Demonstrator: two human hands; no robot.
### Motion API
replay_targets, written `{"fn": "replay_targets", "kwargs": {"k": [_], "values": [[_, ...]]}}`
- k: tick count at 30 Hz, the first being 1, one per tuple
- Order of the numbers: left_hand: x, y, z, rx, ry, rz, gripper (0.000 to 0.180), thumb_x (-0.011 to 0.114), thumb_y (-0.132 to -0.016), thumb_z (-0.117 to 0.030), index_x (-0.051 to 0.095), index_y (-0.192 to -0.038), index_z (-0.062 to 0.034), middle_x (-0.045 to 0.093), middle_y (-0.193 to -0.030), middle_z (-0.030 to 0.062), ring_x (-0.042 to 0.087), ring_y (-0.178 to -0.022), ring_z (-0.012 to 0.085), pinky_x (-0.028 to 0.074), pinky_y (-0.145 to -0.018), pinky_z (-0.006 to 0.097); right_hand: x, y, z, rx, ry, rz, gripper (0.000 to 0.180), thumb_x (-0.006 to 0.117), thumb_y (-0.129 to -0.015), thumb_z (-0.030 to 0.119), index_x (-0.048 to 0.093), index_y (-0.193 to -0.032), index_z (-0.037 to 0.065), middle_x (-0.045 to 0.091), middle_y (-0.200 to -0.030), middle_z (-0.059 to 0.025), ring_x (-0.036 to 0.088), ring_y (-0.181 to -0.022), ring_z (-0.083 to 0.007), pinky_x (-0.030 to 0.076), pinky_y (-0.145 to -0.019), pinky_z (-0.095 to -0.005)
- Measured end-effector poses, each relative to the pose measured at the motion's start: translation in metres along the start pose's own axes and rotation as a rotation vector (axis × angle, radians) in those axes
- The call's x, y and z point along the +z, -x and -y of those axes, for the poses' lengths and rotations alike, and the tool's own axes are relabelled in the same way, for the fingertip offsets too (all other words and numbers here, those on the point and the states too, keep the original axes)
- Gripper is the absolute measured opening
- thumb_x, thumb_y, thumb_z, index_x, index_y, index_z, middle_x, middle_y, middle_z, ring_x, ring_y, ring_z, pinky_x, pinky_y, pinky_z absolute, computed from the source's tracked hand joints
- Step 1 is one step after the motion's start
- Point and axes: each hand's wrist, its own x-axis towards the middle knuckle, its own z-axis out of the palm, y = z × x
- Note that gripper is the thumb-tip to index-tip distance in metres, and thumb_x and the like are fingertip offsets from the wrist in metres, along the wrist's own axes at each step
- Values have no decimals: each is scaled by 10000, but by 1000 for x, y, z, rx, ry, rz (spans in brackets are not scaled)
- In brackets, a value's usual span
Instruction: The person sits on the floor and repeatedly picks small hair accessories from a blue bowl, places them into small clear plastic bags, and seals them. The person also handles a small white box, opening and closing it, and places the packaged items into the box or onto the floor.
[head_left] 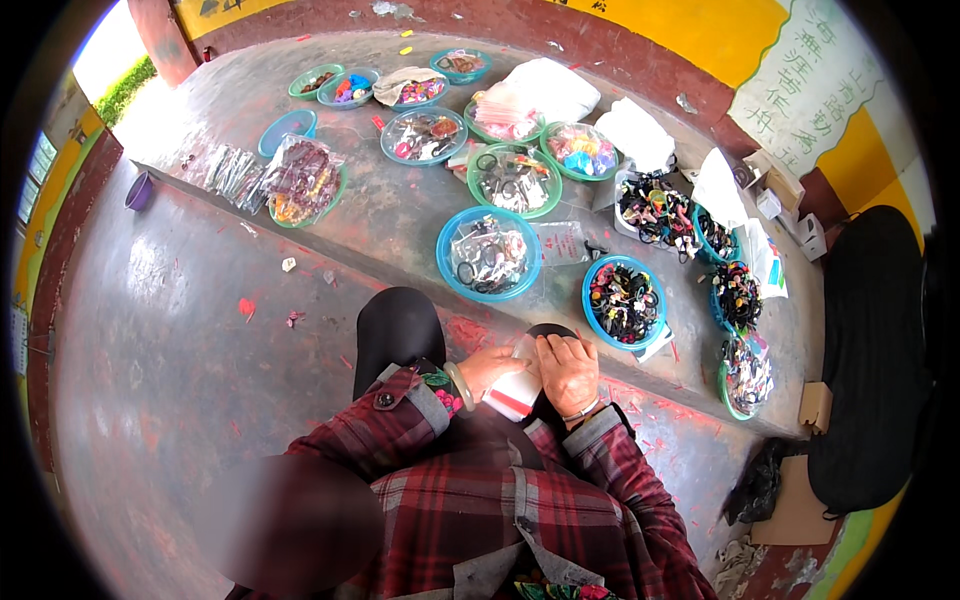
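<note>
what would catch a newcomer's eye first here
Round blue and green plastic bowls of small colourful trinkets are spread over the grey concrete ledge ahead. Close below, the left hand and right hand together hold a small white packet with a red stripe over the lap.

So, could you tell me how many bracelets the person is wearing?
2: a pale green bangle on the left wrist, a thin band on the right wrist; sleeves may hide others.

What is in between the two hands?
A small white packet with a red stripe sits between the left hand and the right hand; both hold it. The head view shows this.
</note>
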Motion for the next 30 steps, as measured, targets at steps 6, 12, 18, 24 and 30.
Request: {"fn": "replay_targets", "kwargs": {"k": [6,12,18,24,30], "values": [[-1,3,-4,-22,13,23,233,555,-844,-125,551,-1039,0,600,-918,46,583,-800,114,471,-692,262,-2,-2,1,-39,-22,-17,307,616,-643,152,619,-937,65,553,-899,-25,516,-776,-165,392,-711,-329],[2,5,-8,-21,9,58,206,535,-841,-117,556,-1018,-13,604,-873,39,587,-740,115,469,-645,250,-12,-7,1,-132,-59,-95,298,621,-639,155,624,-926,77,540,-898,-1,499,-756,-148,381,-711,-316],[-1,0,-2,-29,-5,37,212,522,-852,-112,554,-1039,-17,604,-880,37,589,-735,113,474,-635,254,-8,-4,2,-29,-138,-21,215,636,-644,171,616,-842,87,570,-836,0,529,-740,-167,390,-747,-338],[-10,-10,7,112,-146,75,215,513,-885,-140,542,-1054,-10,593,-886,28,588,-758,99,495,-656,252,4,-1,2,386,-370,-8,83,654,-672,132,618,-738,96,577,-690,-40,552,-713,-238,389,-809,-393],[-7,-8,8,168,-198,112,224,526,-884,-151,535,-1058,-10,579,-863,16,582,-744,85,495,-641,239,13,7,-2,565,-527,15,69,669,-677,147,639,-716,99,573,-676,-52,551,-712,-247,392,-805,-414]]}}
